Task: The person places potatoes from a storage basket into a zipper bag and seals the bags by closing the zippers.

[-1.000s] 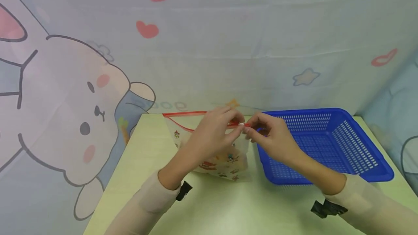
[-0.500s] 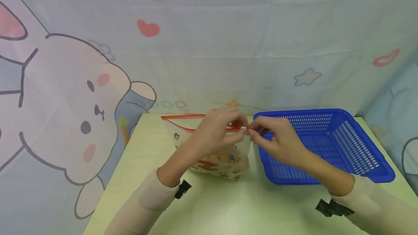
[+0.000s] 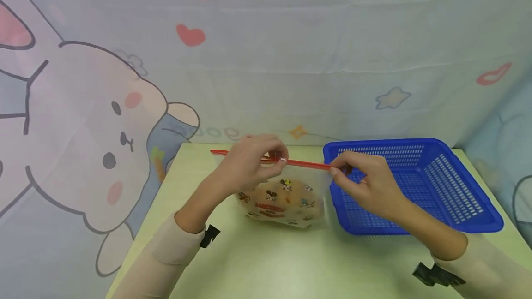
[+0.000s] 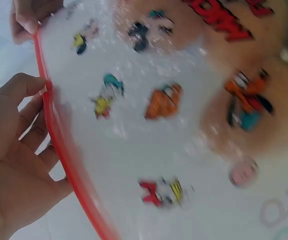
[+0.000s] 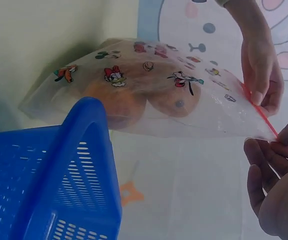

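Observation:
A clear zip bag (image 3: 287,204) with cartoon prints and a red zip strip (image 3: 309,164) stands on the table. Several round, orange-brown things (image 5: 116,102) show through its film; their kind is not plain. My left hand (image 3: 249,163) pinches the small white slider (image 3: 283,159) on the strip, between thumb and forefinger. At the strip's right end, my right hand (image 3: 374,183) pinches the bag's corner. The strip runs straight between the two hands. Left of my left hand, part of the strip shows, and the rest is hidden behind that hand.
Right of the bag, a blue plastic basket (image 3: 436,225) with slotted walls sits on the pale green table (image 3: 274,262). My right forearm passes over its front left part. A printed cloth (image 3: 270,59) hangs close behind the table.
My left hand has slid left along the strip with the slider, away from my right hand. My right hand has shifted slightly right and down, still pinching the bag's corner.

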`<action>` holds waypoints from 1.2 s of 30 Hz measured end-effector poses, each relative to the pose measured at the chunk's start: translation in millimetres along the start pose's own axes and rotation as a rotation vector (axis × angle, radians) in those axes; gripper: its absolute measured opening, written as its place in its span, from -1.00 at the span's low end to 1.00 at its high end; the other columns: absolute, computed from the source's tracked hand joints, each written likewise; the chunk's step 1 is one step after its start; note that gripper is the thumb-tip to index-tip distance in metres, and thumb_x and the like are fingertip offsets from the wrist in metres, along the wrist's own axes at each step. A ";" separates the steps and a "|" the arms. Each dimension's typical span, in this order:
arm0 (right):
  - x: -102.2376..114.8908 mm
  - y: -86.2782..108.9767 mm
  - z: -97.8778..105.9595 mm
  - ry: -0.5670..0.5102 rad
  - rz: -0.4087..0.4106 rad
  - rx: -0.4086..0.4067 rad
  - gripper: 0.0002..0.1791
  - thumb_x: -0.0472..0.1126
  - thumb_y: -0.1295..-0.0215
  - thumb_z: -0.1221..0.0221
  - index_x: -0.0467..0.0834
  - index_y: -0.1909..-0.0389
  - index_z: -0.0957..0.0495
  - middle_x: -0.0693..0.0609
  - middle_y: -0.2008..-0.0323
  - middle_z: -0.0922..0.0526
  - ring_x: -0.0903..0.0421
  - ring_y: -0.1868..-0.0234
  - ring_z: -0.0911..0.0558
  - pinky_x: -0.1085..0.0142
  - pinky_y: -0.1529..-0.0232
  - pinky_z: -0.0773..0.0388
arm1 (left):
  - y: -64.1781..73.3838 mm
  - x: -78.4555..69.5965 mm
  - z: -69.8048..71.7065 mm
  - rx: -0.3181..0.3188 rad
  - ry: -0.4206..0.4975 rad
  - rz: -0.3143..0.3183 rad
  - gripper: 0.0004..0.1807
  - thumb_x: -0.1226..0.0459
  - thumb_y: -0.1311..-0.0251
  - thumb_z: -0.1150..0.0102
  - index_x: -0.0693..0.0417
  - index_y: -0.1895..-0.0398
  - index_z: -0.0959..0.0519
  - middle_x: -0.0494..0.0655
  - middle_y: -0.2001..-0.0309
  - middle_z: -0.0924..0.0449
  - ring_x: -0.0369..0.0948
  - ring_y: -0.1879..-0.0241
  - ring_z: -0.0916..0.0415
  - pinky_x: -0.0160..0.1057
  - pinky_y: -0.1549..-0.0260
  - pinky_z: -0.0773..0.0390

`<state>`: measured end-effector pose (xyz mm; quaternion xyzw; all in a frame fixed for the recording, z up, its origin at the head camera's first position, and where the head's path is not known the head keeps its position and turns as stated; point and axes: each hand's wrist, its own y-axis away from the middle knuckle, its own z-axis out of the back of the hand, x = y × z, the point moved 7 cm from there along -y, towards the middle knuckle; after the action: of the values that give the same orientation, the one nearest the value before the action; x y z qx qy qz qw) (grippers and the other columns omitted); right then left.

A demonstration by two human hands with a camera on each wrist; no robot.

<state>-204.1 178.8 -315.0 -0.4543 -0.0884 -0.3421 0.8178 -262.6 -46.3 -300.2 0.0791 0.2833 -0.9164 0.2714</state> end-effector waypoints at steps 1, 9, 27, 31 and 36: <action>0.2 1.4 2.0 0.008 0.000 -0.001 -0.76 -0.48 -0.27 -0.34 -0.05 0.27 -0.72 0.22 0.38 -0.71 0.26 0.37 -0.62 0.43 0.32 -0.60 | 2.9 3.7 2.8 -0.005 -0.008 -0.008 -0.95 0.25 -0.40 -0.31 -0.13 0.17 -0.68 -0.39 0.22 -0.63 -0.37 0.18 -0.57 -0.13 0.04 -0.51; -2.1 17.8 24.7 0.059 -0.049 -0.029 -0.69 -0.50 -0.23 -0.37 0.02 0.29 -0.73 0.27 0.38 -0.70 0.29 0.36 -0.61 0.50 0.30 -0.56 | 34.3 33.6 29.3 -0.049 0.032 -0.004 -0.91 0.34 -0.36 -0.34 -0.05 0.17 -0.68 -0.32 0.20 -0.62 -0.30 0.14 -0.62 -0.21 0.07 -0.67; 3.4 28.9 21.2 0.013 0.025 -0.025 -0.68 -0.53 -0.21 -0.30 0.01 0.32 -0.66 0.27 0.40 -0.65 0.30 0.41 -0.56 0.46 0.32 -0.53 | 79.9 76.1 57.1 -0.062 0.128 0.148 -0.75 0.46 -0.27 -0.34 -0.15 0.24 -0.64 -0.40 0.27 -0.62 -0.28 0.25 -0.60 -0.22 0.15 -0.65; -4.0 27.1 19.0 -0.004 -0.037 -0.004 -0.70 -0.51 -0.31 -0.29 0.00 0.27 -0.67 0.24 0.39 -0.68 0.29 0.40 -0.61 0.47 0.32 -0.60 | 80.9 79.2 54.4 -0.064 0.156 0.160 -0.78 0.44 -0.33 -0.32 -0.13 0.21 -0.64 -0.39 0.28 -0.63 -0.32 0.25 -0.61 -0.17 0.13 -0.69; -14.3 26.7 17.8 0.003 -0.116 0.008 -0.73 -0.49 -0.38 -0.30 0.00 0.22 -0.69 0.19 0.35 -0.72 0.27 0.37 -0.68 0.44 0.32 -0.67 | 85.0 82.6 49.1 -0.082 0.185 0.208 -0.84 0.40 -0.38 -0.31 -0.09 0.17 -0.62 -0.30 0.25 -0.65 -0.30 0.23 -0.62 -0.13 0.13 -0.72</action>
<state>-194.7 209.3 -329.6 -0.4445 -0.1150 -0.3892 0.7986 -285.5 -170.1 -324.7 0.1809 0.3345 -0.8599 0.3404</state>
